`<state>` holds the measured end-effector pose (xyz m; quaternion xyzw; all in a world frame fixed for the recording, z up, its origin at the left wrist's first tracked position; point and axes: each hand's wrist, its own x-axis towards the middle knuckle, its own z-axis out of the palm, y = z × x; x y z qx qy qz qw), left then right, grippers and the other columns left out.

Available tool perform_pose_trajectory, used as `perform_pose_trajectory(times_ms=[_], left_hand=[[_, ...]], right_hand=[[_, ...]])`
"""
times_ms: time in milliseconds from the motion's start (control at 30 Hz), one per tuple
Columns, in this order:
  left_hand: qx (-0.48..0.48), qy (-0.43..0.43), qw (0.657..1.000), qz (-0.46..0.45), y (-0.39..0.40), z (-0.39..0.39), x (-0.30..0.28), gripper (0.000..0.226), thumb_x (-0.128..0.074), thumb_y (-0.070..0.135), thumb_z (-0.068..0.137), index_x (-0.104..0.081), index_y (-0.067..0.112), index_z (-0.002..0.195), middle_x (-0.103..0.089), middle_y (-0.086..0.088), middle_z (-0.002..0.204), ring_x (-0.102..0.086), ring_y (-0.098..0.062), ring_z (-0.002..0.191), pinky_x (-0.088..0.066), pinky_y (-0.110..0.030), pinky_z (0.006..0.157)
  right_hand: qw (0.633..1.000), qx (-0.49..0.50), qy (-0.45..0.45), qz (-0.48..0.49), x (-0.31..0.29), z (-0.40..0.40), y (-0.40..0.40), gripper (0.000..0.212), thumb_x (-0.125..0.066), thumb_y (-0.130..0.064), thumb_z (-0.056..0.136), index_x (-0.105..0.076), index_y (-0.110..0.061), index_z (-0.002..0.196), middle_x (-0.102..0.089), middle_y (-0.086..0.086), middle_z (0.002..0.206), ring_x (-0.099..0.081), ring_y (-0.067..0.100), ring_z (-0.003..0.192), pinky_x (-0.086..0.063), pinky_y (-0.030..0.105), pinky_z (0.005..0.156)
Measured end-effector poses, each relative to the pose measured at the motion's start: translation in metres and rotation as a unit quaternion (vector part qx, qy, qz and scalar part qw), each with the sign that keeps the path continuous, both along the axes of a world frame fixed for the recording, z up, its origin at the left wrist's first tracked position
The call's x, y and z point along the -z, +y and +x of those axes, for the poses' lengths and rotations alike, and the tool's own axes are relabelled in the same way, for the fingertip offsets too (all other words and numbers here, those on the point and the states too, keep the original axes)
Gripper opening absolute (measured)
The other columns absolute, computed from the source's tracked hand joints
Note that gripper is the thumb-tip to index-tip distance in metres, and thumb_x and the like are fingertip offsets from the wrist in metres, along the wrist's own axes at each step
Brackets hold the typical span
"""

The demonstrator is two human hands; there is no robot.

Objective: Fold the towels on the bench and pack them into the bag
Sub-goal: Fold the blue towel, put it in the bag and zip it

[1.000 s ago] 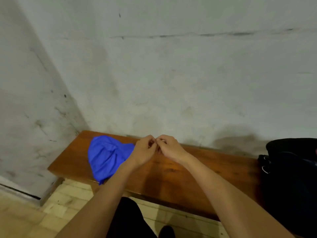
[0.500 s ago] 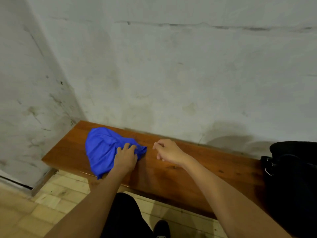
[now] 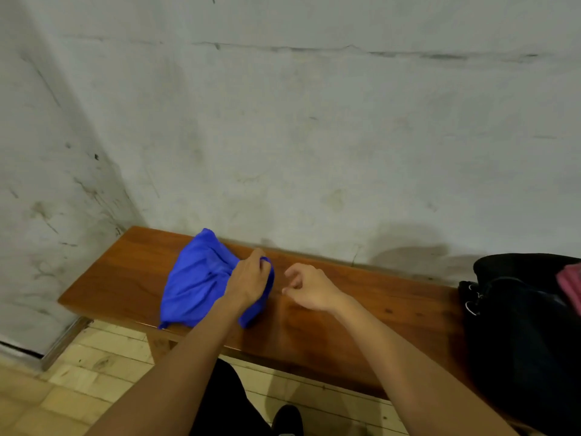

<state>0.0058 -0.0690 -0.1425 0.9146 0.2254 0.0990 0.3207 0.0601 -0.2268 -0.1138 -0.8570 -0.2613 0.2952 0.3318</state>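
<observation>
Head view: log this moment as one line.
left hand grips crumpled blue towel | right hand loosely curled, empty | towel unfolded on brown wooden bench | black bag at bench's right end

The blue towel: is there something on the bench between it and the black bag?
Only the right hand, empty, hovers there. The crumpled blue cloth towel, gripped by the left hand, has bare brown wooden bench up to the black fabric bag.

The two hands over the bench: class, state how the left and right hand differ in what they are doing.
The left hand grips the blue towel; the right hand holds nothing. The left rests on cloth; the right, loosely curled, is beside it over bare bench. Both are palm down.
</observation>
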Motion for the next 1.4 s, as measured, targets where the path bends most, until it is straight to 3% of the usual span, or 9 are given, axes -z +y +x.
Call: perform_pose_trajectory(times_ms=[67, 233, 367, 667, 767, 900, 1033, 1200, 1400], left_hand=[[0.064, -0.026, 0.997, -0.038, -0.015, 0.007, -0.012, 0.014, -0.041, 0.015, 0.098, -0.049, 0.010, 0.086, -0.054, -0.003, 0.069, -0.051, -0.026, 0.069, -0.040, -0.040, 0.064], [0.211, -0.055, 0.971, -0.100, -0.048, 0.017, -0.040, 0.015, -0.046, 0.014, 0.097, -0.055, 0.013, 0.085, -0.060, -0.003, 0.073, -0.053, -0.016, 0.066, -0.046, -0.031, 0.063], [0.235, -0.086, 0.961, -0.118, -0.066, 0.022, -0.057, 0.015, -0.049, 0.016, 0.097, -0.061, 0.013, 0.089, -0.065, -0.004, 0.081, -0.060, -0.020, 0.076, -0.050, -0.032, 0.071], [0.167, -0.115, 0.942, -0.268, -0.066, 0.025, -0.049, 0.038, -0.061, 0.022, 0.094, -0.052, 0.030, 0.130, -0.055, 0.011, 0.128, -0.061, -0.012, 0.109, -0.056, -0.036, 0.089], [0.143, -0.067, 0.957, -0.243, -0.061, 0.018, -0.037, 0.050, -0.059, 0.039, 0.094, -0.042, 0.033, 0.141, -0.044, 0.015, 0.142, -0.047, -0.008, 0.128, -0.046, -0.032, 0.103], [0.150, -0.001, 0.966, -0.209, -0.064, -0.004, -0.017, 0.095, -0.064, 0.074, 0.068, -0.033, 0.031, 0.146, -0.038, 0.015, 0.146, -0.034, -0.002, 0.136, -0.033, -0.028, 0.112], [0.190, 0.010, 0.981, -0.033, -0.065, -0.017, 0.011, 0.108, -0.070, 0.064, 0.066, -0.022, 0.022, 0.152, -0.027, 0.006, 0.154, -0.024, -0.011, 0.140, -0.024, -0.032, 0.115], [0.077, -0.049, 0.994, -0.052, -0.079, -0.022, 0.010, 0.034, -0.050, 0.013, 0.098, -0.056, 0.002, 0.130, -0.052, -0.006, 0.135, -0.046, -0.020, 0.129, -0.028, -0.020, 0.104], [0.025, -0.115, 0.967, -0.228, -0.087, -0.020, -0.033, 0.030, -0.040, 0.009, 0.101, -0.055, 0.001, 0.076, -0.046, -0.001, 0.063, -0.039, -0.005, 0.056, -0.033, -0.023, 0.054]], right_hand=[[1.000, 0.012, 0.014, 0.009, 0.001, 0.001, -0.005, 0.058, -0.072, -0.028, 0.087, -0.046, -0.018, 0.138, -0.058, 0.003, 0.123, -0.059, 0.018, 0.104, -0.046, 0.027, 0.078], [0.996, 0.058, -0.012, 0.062, 0.005, 0.002, -0.014, 0.013, -0.071, -0.021, 0.084, -0.059, -0.027, 0.083, -0.059, -0.007, 0.072, -0.057, 0.012, 0.073, -0.044, 0.023, 0.061], [0.990, 0.104, 0.025, 0.086, 0.005, 0.001, -0.021, 0.012, -0.060, -0.015, 0.090, -0.059, -0.010, 0.079, -0.052, 0.003, 0.061, -0.050, 0.016, 0.061, -0.039, 0.032, 0.056], [0.953, 0.186, 0.143, 0.191, 0.003, -0.001, -0.032, 0.034, -0.047, -0.041, 0.094, -0.070, -0.018, 0.104, -0.072, 0.006, 0.095, -0.066, 0.023, 0.087, -0.053, 0.039, 0.079], [0.916, 0.254, 0.197, 0.239, 0.002, 0.001, -0.038, 0.033, -0.050, -0.034, 0.094, -0.070, -0.012, 0.110, -0.073, 0.010, 0.106, -0.067, 0.018, 0.101, -0.053, 0.038, 0.095], [0.831, 0.366, 0.249, 0.338, 0.001, 0.007, -0.046, 0.030, -0.051, -0.021, 0.096, -0.062, 0.005, 0.105, -0.071, 0.023, 0.097, -0.071, 0.028, 0.086, -0.059, 0.039, 0.079], [0.738, 0.428, 0.283, 0.438, -0.008, 0.009, -0.050, 0.023, -0.048, -0.020, 0.102, -0.058, -0.001, 0.096, -0.066, 0.019, 0.090, -0.069, 0.028, 0.083, -0.061, 0.037, 0.070], [0.698, 0.466, 0.270, 0.472, -0.014, 0.012, -0.054, 0.029, -0.048, -0.022, 0.103, -0.058, 0.006, 0.106, -0.066, 0.021, 0.098, -0.068, 0.032, 0.099, -0.059, 0.042, 0.083], [0.704, 0.457, 0.244, 0.485, -0.021, 0.014, -0.064, 0.018, -0.053, -0.021, 0.100, -0.056, -0.009, 0.087, -0.061, 0.013, 0.091, -0.065, 0.026, 0.090, -0.058, 0.038, 0.078]])
